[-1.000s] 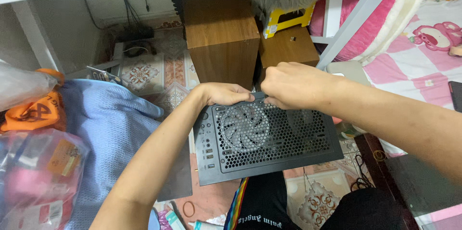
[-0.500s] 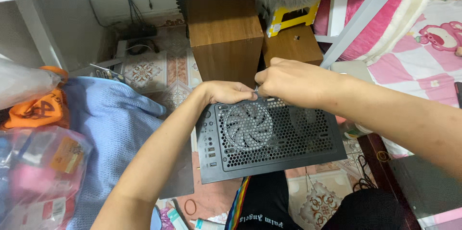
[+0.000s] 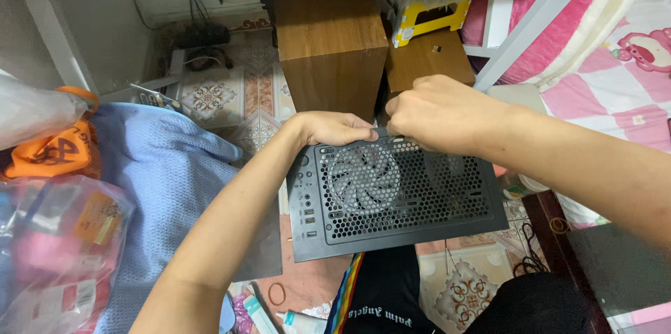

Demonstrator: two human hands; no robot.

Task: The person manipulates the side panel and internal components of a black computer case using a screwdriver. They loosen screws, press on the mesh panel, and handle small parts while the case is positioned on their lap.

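Observation:
A black computer case lies in front of me, its perforated top panel facing up with a round fan under the mesh and a row of ports along its left edge. My left hand grips the far edge of the case above the fan. My right hand is closed at the same far edge just to the right, fingertips pinched together on something too small to make out. The two hands nearly touch.
A wooden box stands right behind the case, with a yellow stool and a smaller wooden block beside it. A blue cloth and plastic bags lie at left. A pink bed is at right.
My right hand has shifted slightly up and left along the case's far edge. My left hand and the case have stayed put.

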